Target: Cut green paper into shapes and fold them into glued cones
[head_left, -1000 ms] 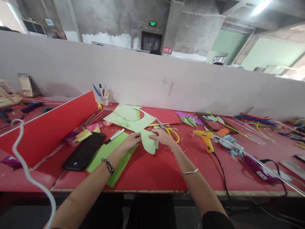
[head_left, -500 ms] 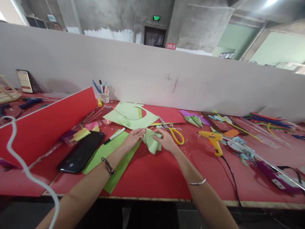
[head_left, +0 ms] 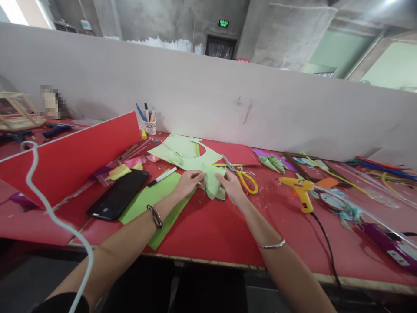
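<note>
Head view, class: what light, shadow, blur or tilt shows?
In the head view: glare washes out the top-left corner; a soft shadow falls on the partition beside the pen cup; the exit sign is blurry; pixelation hides a patch at left; the partition's top slopes, suggesting camera tilt.

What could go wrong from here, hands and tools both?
Curled pale green paper piece: pinched between left hand and right hand, so uneven pull may crease or tear it.
Yellow-handled metal scissors: right beside the right hand, which could bump them.
Yellow glue gun: its black cable runs over the table's front edge; a snag might drag it.
</note>
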`<state>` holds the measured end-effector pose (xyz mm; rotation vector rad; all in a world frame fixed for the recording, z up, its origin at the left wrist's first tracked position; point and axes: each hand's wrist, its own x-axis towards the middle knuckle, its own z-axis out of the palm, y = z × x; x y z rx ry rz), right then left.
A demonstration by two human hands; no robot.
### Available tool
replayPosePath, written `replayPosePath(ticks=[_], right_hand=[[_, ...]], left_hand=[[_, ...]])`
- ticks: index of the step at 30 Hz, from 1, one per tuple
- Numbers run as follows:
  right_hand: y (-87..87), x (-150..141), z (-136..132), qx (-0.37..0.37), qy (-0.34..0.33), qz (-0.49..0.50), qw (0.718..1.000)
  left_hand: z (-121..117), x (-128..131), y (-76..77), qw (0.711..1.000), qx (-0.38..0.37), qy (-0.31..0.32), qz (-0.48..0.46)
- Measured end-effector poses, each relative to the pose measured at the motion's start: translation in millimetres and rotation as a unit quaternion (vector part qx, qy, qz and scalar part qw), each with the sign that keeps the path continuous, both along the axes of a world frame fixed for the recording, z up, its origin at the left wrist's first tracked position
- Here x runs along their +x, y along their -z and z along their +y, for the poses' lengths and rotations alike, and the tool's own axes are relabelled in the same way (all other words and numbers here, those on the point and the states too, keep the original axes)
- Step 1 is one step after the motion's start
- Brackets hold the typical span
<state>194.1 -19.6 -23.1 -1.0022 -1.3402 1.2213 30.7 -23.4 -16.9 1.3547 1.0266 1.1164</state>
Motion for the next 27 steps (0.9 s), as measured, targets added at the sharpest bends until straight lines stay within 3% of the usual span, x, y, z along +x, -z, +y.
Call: replayPosePath(ticks=[5,19,25,27], right_hand=[[2.1,0.3,-0.5,0.019,0.034,-0.024,0.999],[-4.1,-1.0,-4.2,0.038,0.05,-0.04,0.997],[-2.3,-2.5,-4.6,0.046,-0.006,-0.019,0.999],[-1.9,-4.7,-6.2,0.044,-0.031,-0.021,0.998]], left_hand=[[-1.6,0.3,-2.3,1.0,-0.004,0.015,-0.012],[-2.0,-2.2,-1.3,0.999,0.005,0.033,0.008],[-5.3,-2.7,-3.3,0.996,0.008,0.077,0.044],[-8.6,-0.7,-3.5,0.997,0.013,0.058,0.038]])
